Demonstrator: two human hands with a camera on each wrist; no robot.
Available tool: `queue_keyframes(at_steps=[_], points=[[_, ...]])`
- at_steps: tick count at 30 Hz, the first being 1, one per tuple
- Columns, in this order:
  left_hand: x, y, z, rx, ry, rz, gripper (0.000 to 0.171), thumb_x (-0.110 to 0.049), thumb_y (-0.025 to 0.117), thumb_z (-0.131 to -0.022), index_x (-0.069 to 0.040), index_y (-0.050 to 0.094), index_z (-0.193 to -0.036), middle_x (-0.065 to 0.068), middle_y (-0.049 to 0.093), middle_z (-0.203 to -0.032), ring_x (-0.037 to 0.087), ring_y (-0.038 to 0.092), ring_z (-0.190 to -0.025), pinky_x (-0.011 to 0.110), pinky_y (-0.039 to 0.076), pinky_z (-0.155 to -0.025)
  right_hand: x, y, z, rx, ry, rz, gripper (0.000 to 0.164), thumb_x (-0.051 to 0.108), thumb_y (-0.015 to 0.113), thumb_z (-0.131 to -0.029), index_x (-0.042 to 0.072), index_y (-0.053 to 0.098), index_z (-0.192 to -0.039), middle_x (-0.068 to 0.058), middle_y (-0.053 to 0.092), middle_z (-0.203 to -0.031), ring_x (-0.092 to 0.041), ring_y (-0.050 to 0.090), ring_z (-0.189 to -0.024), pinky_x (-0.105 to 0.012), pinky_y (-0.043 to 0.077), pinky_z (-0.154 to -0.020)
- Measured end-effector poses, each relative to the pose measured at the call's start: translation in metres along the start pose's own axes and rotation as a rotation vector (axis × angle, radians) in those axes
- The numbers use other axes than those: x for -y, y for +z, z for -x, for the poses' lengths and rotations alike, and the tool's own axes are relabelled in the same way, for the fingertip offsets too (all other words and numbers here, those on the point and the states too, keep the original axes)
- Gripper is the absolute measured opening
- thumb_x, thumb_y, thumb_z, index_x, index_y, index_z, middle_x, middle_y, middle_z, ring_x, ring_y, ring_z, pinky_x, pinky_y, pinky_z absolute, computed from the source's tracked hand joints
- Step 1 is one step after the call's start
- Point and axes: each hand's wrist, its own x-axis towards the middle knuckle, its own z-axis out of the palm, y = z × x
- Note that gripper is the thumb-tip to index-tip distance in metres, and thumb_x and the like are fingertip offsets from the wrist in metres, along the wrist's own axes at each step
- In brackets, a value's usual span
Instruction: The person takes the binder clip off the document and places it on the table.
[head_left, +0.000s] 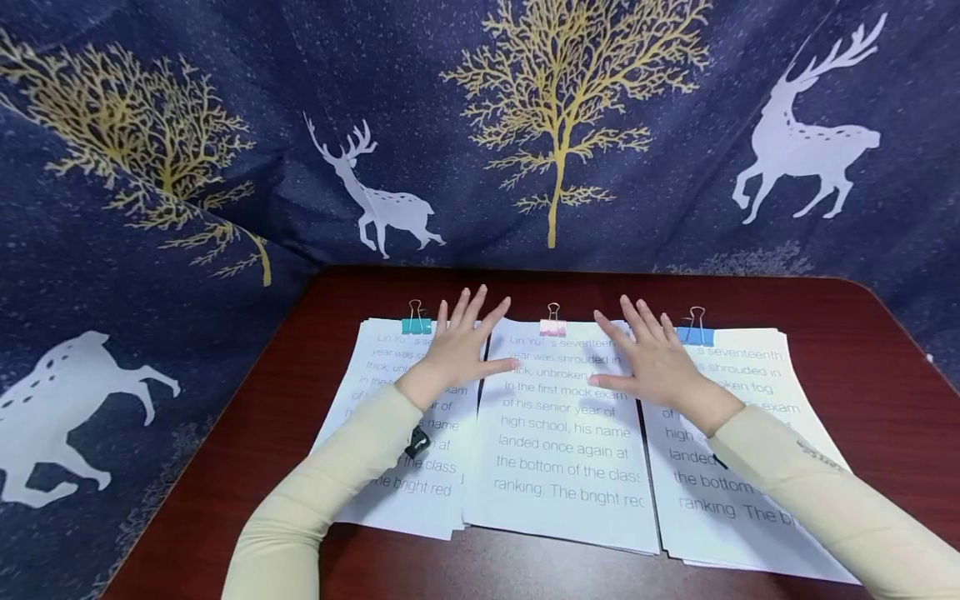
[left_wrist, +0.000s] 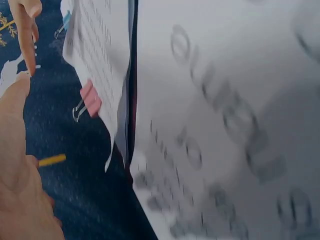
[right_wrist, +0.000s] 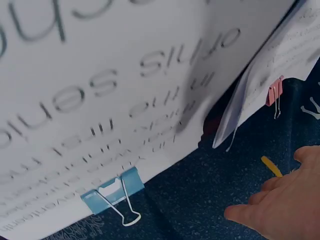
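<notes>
My left hand hovers with fingers spread over the gap between the left paper stack and the middle paper stack. Opposite it, my right hand is spread above the gap between the middle stack and the right paper stack. Nothing is held in either hand. Each stack carries large printed text and a binder clip on its far edge: a teal clip on the left, a pink clip in the middle, a blue clip on the right.
The stacks lie side by side on a dark red wooden table. Behind it hangs a navy cloth printed with white deer and golden trees. A small black device sits at the left wrist.
</notes>
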Motion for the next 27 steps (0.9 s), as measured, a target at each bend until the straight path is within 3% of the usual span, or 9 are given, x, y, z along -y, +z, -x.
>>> queue_keyframes(at_steps=[9,15,20,27], points=[[0.031,-0.020,0.012,-0.071,-0.017,0.022,0.092,-0.065,0.054,-0.085,-0.028,0.006,-0.154,0.008,-0.005,-0.161,0.032,-0.004,-0.147,0.061,-0.003,-0.113,0.010,-0.011,-0.007,0.004,-0.022,-0.043,0.092,0.058,0.062,-0.083,0.017,0.018,-0.153,-0.022,0.003,-0.158,-0.042,0.003,-0.144,-0.061,0.008,-0.112],[0.047,-0.019,0.010,-0.121,-0.037,0.082,0.090,-0.059,0.059,-0.086,-0.024,0.012,-0.154,0.010,0.003,-0.160,0.031,0.002,-0.147,0.059,0.002,-0.114,0.015,-0.016,-0.018,-0.010,-0.045,-0.048,0.088,0.048,0.067,-0.083,0.012,0.024,-0.151,-0.025,0.013,-0.155,-0.046,0.012,-0.142,-0.064,0.016,-0.109],[0.047,-0.013,-0.005,-0.117,0.001,0.121,0.086,-0.056,0.058,-0.088,-0.020,0.017,-0.153,0.012,0.010,-0.159,0.031,0.010,-0.146,0.057,0.008,-0.115,0.011,-0.017,-0.028,-0.042,-0.050,-0.078,0.082,0.036,0.071,-0.083,0.007,0.029,-0.148,-0.026,0.023,-0.152,-0.046,0.017,-0.140,-0.065,0.021,-0.106],[0.035,-0.012,-0.021,-0.053,0.004,0.191,0.086,-0.050,0.060,-0.089,-0.015,0.016,-0.153,0.010,0.022,-0.156,0.029,0.020,-0.143,0.053,0.023,-0.112,0.012,-0.018,-0.047,0.005,-0.005,-0.173,0.077,0.029,0.070,-0.086,0.004,0.031,-0.147,-0.026,0.029,-0.150,-0.043,0.022,-0.139,-0.063,0.024,-0.107]])
